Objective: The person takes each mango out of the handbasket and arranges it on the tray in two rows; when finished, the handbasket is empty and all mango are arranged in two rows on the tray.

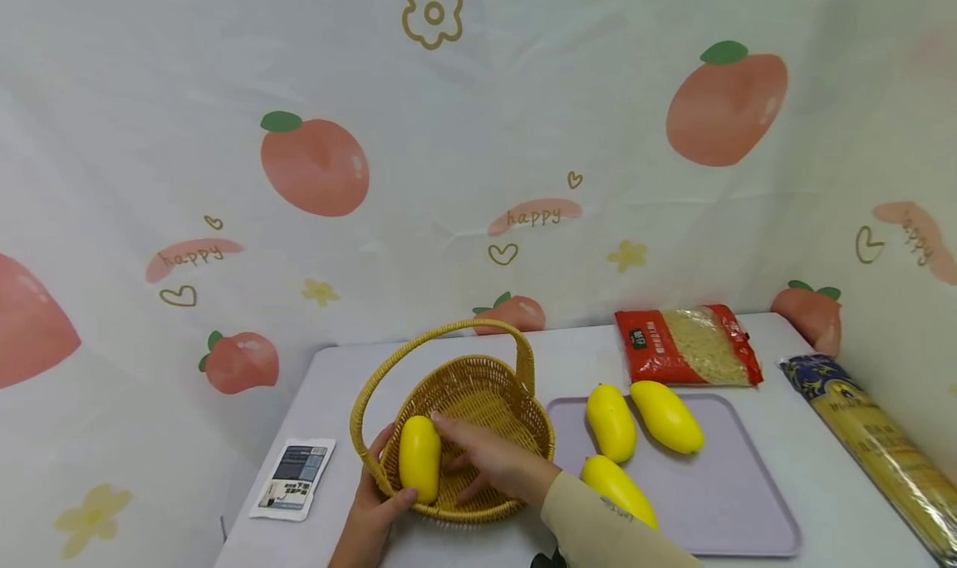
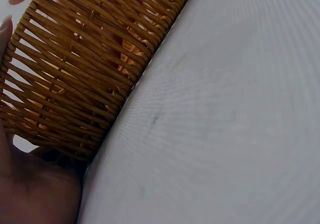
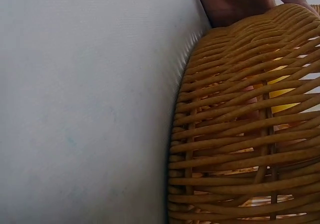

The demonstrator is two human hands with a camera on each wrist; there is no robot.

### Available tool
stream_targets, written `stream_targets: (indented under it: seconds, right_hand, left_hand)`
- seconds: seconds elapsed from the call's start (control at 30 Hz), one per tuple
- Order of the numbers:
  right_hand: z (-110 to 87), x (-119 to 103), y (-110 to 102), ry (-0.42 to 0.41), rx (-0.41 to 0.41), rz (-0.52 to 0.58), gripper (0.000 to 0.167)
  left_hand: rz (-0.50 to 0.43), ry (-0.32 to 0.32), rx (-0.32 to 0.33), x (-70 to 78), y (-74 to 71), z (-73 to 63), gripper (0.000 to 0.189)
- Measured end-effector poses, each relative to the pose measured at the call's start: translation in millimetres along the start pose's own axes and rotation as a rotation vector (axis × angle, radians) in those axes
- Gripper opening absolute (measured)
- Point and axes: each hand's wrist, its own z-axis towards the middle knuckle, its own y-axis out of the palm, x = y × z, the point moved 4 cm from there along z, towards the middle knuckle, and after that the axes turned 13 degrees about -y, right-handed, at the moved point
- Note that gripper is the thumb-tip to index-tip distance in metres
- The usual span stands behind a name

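Note:
A brown woven basket (image 1: 549, 435) with a tall arched handle stands on the table. My left hand (image 1: 371, 506) grips its left side, thumb over the rim and fingers behind the wall. Upright against the inner left wall is a yellow mango (image 1: 419, 460). My right hand (image 1: 493, 462) reaches over the basket with its fingers spread just right of that mango; whether a fingertip touches it I cannot tell. Both wrist views mostly show the basket's outer weave (image 2: 80, 64), yellow showing through the gaps.
Right of the basket, a lilac tray (image 1: 733, 485) bears three more mangoes (image 1: 665, 417). Behind it lies a red bag (image 1: 684, 345) of pale food. A long pasta packet (image 1: 875, 443) lies at the right edge, a small white packet (image 1: 294, 478) at the left. Printed cloth hangs behind.

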Motion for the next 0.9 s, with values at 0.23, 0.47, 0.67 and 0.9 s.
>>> stream_targets:
  seconds: [0.23, 0.47, 0.67, 0.9]
  right_hand:
    - [3.2, 0, 3, 0.015, -0.111, -0.049, 0.071]
    - [7.8, 1, 8, 0.014, -0.168, -0.075, 0.07]
    - [13.1, 5, 11, -0.026, -0.187, -0.228, 0.061]
    - [11.3, 7, 11, -0.019, -0.166, -0.35, 0.052]
  left_hand:
    - [0.008, -0.005, 0.015, -0.1, -0.3, -0.8, 0.087]
    - [0.03, -0.045, 0.035, -1.8, -3.8, 1.5, 0.088]
    - [0.009, -0.031, 0.024, 0.6, -3.2, 0.2, 0.089]
    - [0.004, -0.016, 0.007, 1.9, -0.4, -1.2, 0.089]
